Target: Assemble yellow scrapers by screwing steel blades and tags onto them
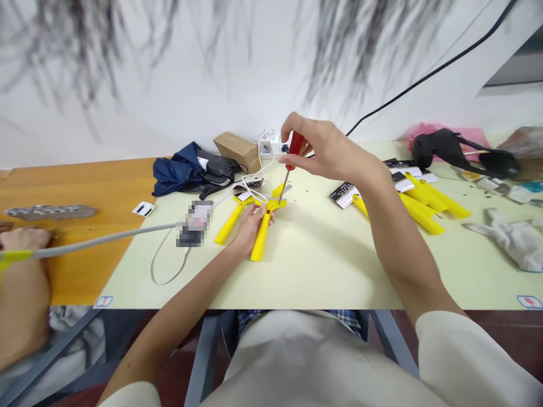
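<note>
Head view: one red screwdriver (296, 148) leans slightly in the right hand (326, 148), thumb and fingers bent closely round its handle, its tip at the head of one yellow tool (260, 240). The left hand (249, 229) closes round that tool over the table (305, 277), fingers partly hidden. One second tool (229, 225) lies just left; several more, overlapping beyond sure count, lie right. One box (240, 151) sits behind.

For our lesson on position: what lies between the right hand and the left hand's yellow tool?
In the head view, the screwdriver shaft slants down between them.
</note>
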A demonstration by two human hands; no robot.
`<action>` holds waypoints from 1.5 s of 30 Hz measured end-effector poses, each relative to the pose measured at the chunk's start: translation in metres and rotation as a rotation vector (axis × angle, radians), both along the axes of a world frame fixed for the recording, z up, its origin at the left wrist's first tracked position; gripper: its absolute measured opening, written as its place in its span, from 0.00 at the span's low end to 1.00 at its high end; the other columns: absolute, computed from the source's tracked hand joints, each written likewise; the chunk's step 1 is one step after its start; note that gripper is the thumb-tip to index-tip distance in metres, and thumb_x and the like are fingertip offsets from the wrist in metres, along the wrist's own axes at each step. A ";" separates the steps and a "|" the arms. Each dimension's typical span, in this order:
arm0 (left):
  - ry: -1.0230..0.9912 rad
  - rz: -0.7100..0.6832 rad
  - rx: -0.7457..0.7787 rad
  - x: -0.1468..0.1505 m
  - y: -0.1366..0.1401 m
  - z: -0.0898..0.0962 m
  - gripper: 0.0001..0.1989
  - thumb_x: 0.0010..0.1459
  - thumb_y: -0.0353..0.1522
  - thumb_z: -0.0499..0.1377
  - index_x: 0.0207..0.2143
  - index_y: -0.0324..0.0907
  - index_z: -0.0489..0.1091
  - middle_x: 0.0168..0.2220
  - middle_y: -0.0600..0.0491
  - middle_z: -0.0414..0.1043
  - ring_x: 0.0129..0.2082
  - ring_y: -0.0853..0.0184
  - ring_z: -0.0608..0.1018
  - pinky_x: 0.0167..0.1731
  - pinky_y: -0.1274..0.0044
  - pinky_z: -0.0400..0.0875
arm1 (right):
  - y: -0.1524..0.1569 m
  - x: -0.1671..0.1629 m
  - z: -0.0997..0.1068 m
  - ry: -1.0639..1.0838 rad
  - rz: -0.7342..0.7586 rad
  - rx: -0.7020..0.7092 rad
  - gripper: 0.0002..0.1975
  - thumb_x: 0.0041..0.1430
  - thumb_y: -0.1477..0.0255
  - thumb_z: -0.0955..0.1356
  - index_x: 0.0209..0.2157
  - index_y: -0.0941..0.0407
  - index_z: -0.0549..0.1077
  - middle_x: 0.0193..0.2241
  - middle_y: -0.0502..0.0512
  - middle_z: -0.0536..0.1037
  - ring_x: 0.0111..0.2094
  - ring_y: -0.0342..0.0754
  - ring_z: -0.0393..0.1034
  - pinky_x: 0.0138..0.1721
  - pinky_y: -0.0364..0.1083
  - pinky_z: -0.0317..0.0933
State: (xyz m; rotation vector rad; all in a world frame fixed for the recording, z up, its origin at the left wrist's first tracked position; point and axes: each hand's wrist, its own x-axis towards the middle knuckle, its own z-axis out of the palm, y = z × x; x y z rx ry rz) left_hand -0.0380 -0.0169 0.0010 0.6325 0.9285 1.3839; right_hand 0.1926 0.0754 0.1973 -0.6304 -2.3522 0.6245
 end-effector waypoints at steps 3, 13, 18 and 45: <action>-0.005 0.016 -0.012 0.000 0.000 0.000 0.20 0.59 0.33 0.75 0.42 0.43 0.66 0.40 0.54 0.73 0.36 0.69 0.79 0.34 0.78 0.73 | 0.000 0.002 0.000 0.010 0.064 -0.051 0.16 0.65 0.63 0.77 0.51 0.46 0.73 0.46 0.52 0.84 0.44 0.56 0.79 0.46 0.54 0.73; 0.035 0.004 -0.032 0.000 0.001 0.000 0.20 0.58 0.34 0.76 0.43 0.43 0.67 0.39 0.53 0.76 0.35 0.69 0.80 0.33 0.78 0.72 | -0.004 -0.003 0.002 -0.034 -0.009 0.000 0.14 0.66 0.60 0.77 0.45 0.46 0.71 0.37 0.49 0.83 0.38 0.55 0.76 0.40 0.52 0.70; 0.028 0.016 -0.027 -0.002 0.001 0.000 0.19 0.59 0.32 0.74 0.44 0.43 0.67 0.42 0.52 0.76 0.36 0.69 0.80 0.35 0.78 0.73 | -0.004 0.000 0.002 -0.004 0.190 -0.037 0.11 0.70 0.68 0.73 0.50 0.47 0.70 0.49 0.51 0.83 0.45 0.52 0.78 0.46 0.50 0.72; 0.016 0.025 -0.054 0.001 0.001 0.001 0.16 0.61 0.30 0.72 0.43 0.43 0.67 0.37 0.53 0.75 0.34 0.68 0.80 0.34 0.77 0.73 | -0.003 -0.007 -0.003 0.025 0.071 -0.126 0.20 0.64 0.58 0.79 0.50 0.45 0.70 0.42 0.51 0.84 0.43 0.58 0.79 0.45 0.54 0.74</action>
